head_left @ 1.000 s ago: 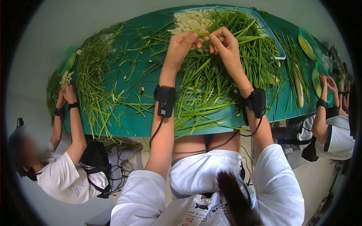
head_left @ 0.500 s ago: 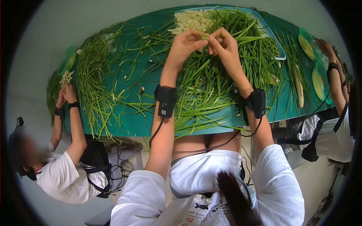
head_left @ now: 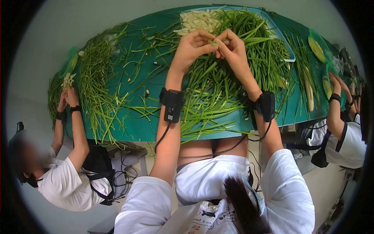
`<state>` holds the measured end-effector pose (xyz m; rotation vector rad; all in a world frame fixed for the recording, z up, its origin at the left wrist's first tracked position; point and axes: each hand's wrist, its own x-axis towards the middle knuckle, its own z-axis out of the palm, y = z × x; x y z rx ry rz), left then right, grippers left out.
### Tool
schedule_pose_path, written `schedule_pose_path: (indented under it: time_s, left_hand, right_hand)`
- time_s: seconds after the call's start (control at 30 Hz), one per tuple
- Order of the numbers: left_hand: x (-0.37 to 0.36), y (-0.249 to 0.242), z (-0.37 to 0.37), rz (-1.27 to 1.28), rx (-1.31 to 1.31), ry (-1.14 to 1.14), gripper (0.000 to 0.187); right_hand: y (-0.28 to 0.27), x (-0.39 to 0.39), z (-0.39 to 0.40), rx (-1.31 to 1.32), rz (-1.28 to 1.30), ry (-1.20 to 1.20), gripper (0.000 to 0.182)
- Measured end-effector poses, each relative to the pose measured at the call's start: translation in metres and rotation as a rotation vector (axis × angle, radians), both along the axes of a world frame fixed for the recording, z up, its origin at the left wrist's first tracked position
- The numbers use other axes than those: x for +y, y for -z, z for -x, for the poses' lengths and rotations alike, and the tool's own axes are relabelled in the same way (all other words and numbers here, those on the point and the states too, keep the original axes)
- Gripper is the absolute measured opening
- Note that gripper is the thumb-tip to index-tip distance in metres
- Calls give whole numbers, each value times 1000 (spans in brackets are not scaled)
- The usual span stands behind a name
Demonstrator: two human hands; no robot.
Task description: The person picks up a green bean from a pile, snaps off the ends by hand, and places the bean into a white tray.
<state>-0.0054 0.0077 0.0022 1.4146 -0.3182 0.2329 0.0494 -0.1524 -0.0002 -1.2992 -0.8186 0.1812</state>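
Observation:
Over the green tabletop, both of my hands meet with bent fingers. My left hand (head_left: 191, 50) is closed in a pinch, its thumb and forefinger on a small green stem piece (head_left: 214, 43). From the other side my right hand (head_left: 233, 47) pinches at the same piece, fingertips touching the left ones. The fingers cover most of the piece. Just beyond my hands lies a heap of small whitish pieces (head_left: 198, 20). Long green stalks (head_left: 257, 58) are piled under and beside my right hand, partly on a blue tray (head_left: 290, 50).
Another long pile of thin stalks (head_left: 95, 70) lies to the left. A person at the left (head_left: 72, 97) holds a cluster of pale pieces. At the right, another person's hands (head_left: 339, 84) are near green baskets (head_left: 317, 46). Loose stalks (head_left: 206, 105) cover the near side.
My fingers have shifted slightly around the green piece, thumbs closer together. The right-hand person's arms have moved nearer, toward the lower green basket.

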Motion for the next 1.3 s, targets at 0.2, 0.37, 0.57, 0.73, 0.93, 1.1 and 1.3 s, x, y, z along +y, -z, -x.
schedule_pose_path:
  time_s: [0.2, 0.37, 0.57, 0.73, 0.93, 1.1, 1.3]
  left_hand:
    - [3, 1, 1, -6, -9, -43, 22]
    - [1, 1, 0, 26, 5, -52, 19]
    - [3, 2, 1, 7, 15, -117, 9]
    - [1, -4, 6, 7, -2, -150, 10]
    - [-1, -1, 3, 1, -9, -199, 11]
    - [0, -1, 2, 11, -2, -195, 10]
    - [0, 0, 1, -4, -5, -183, 10]
  right_hand:
    - [0, 1, 2, -5, 15, -19, 14]
    - [0, 1, 2, -5, -7, -27, 13]
    - [1, 1, 1, -21, 11, -26, 13]
    - [1, 1, 0, -28, 29, -19, 13]
    - [-2, 0, 2, -11, 15, -3, 15]
    - [-1, 2, 2, 0, 5, -5, 16]
    - [-1, 0, 1, -17, 13, -16, 16]
